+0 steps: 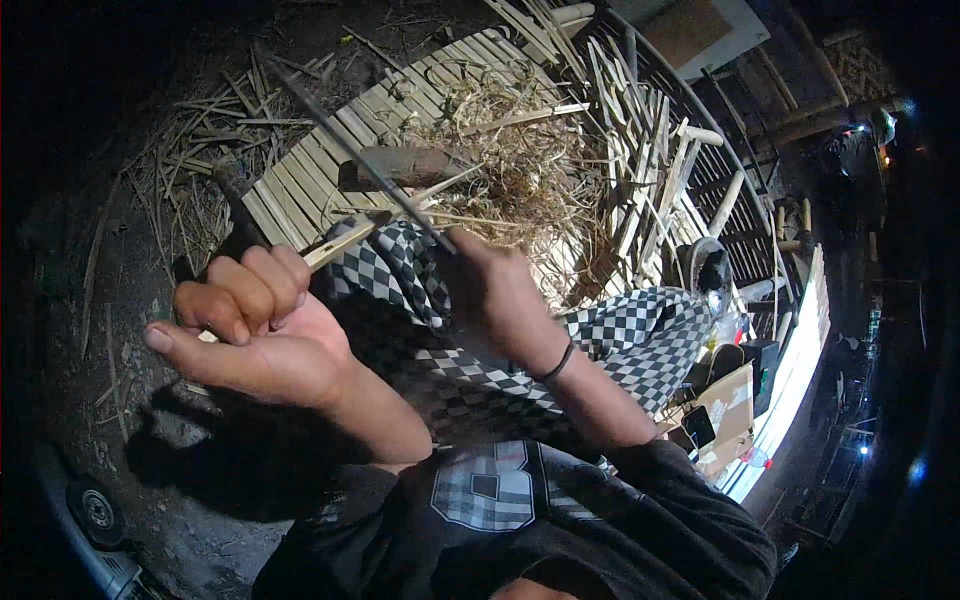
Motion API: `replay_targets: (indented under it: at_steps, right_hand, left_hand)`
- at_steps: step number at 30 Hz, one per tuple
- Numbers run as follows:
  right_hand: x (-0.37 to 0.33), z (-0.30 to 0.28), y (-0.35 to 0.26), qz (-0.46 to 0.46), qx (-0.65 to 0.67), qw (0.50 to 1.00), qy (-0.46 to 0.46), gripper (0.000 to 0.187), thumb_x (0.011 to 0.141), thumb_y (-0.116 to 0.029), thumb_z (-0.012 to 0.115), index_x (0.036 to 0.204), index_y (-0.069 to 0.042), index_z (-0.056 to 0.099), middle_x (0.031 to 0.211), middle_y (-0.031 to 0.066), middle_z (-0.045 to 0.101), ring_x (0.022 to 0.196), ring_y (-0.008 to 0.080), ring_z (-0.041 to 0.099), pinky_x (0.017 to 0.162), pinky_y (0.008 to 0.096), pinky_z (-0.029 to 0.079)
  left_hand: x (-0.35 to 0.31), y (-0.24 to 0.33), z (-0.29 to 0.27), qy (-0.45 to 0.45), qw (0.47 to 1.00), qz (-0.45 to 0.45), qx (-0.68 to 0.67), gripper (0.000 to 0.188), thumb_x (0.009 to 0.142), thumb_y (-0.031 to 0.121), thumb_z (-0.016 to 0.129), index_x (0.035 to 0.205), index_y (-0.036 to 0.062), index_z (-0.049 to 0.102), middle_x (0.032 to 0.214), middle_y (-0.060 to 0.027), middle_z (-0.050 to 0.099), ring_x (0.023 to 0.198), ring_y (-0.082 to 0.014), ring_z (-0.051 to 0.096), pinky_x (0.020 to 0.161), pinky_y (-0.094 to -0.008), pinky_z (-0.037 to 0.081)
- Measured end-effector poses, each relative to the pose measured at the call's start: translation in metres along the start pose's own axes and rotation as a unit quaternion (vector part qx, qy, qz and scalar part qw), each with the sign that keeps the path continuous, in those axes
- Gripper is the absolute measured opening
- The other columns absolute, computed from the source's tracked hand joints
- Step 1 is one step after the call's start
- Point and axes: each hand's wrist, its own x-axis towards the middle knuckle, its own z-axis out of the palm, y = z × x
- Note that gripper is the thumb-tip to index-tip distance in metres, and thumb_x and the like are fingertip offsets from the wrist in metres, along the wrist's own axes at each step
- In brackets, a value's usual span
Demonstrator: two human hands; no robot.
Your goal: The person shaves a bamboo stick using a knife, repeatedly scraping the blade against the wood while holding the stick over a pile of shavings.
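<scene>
Because pale, narrow slats lie side by side along it, the one table (295,190) shows a ribbed wooden surface. Next in size is a woven-looking cloth (640,340) in black and white checks, draped in soft folds over the person's lap, below a dark shirt (640,520) bearing a grey plaid patch (485,487). On the table lies one heap of curly, straw-coloured shavings (540,190), thin and tangled. Stiff, straight, split sticks form two piles, each too jumbled to count: one right-hand pile (635,160) beside the shavings, and one left-hand pile (230,130) on the earthen ground. One long, straight, grey metal knife (340,140) slants across the middle. At right stands one tan cardboard box (735,395), smooth and square-edged.

Two bare hands are at work, apart from each other. The left hand (255,310) has its fingers curled round one flat, pale strip (345,240), which points up and rightward over the checked cloth; the right hand (505,300), slightly blurred, grips the knife, whose blade crosses the strip. Whether the edge touches it, I cannot tell. One rough, brown wood block (410,167) lies just beyond. Smallest is one thin, dark wristband (557,363) on the right wrist.
</scene>
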Motion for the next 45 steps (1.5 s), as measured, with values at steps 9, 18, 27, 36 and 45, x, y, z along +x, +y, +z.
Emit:
replay_targets:
  at_steps: [9,18,27,36,45]
  right_hand:
    - [0.012,0.020,-0.006,-0.062,-0.137,0.986,-0.073,0.015,0.089,-0.015,0.058,0.099,-0.004,0.064,0.094,0.0125,0.060,0.064,0.0338,0.063,0.055,0.0405,0.051]
    - [0.009,0.003,-0.004,0.014,-0.103,0.993,-0.052,0.023,0.081,-0.013,0.064,0.102,-0.004,0.057,0.068,0.0193,0.064,0.064,0.0401,0.065,0.056,0.0474,0.050]
    - [0.007,0.005,-0.021,-0.014,-0.082,0.995,-0.056,0.018,0.083,-0.012,0.062,0.098,-0.003,0.054,0.066,0.0208,0.063,0.063,0.0408,0.064,0.056,0.0494,0.049]
    - [0.002,-0.006,-0.017,-0.022,-0.125,0.990,-0.057,0.025,0.081,-0.009,0.059,0.105,-0.004,0.056,0.065,0.0198,0.063,0.062,0.0403,0.064,0.055,0.0480,0.051]
    - [0.009,-0.005,-0.002,-0.011,-0.128,0.991,-0.036,0.007,0.087,-0.011,0.058,0.090,-0.005,0.056,0.062,0.0190,0.059,0.057,0.0388,0.061,0.052,0.0467,0.048]
  left_hand:
    - [0.016,-0.006,-0.019,0.059,0.997,-0.014,-0.046,0.049,0.101,0.040,0.034,0.060,0.0173,0.022,0.050,0.0034,0.017,0.046,-0.0094,0.011,0.047,-0.0288,0.012]
    - [0.006,-0.002,-0.019,-0.022,0.989,-0.051,-0.136,0.046,0.097,0.038,0.037,0.058,0.0172,0.025,0.047,0.0027,0.019,0.042,-0.0083,0.009,0.045,-0.0280,0.012]
    - [0.015,-0.005,-0.027,0.035,0.996,-0.036,-0.075,0.050,0.099,0.044,0.035,0.058,0.0167,0.025,0.044,0.0028,0.021,0.040,-0.0087,0.009,0.042,-0.0282,0.011]
    - [0.004,-0.006,-0.025,0.002,0.994,-0.055,-0.097,0.051,0.098,0.048,0.033,0.059,0.0166,0.025,0.044,0.0026,0.019,0.041,-0.0093,0.010,0.042,-0.0288,0.011]
    - [0.001,-0.005,-0.021,-0.019,0.994,-0.042,-0.099,0.049,0.099,0.043,0.034,0.058,0.0169,0.024,0.045,0.0026,0.018,0.041,-0.0087,0.009,0.043,-0.0284,0.011]
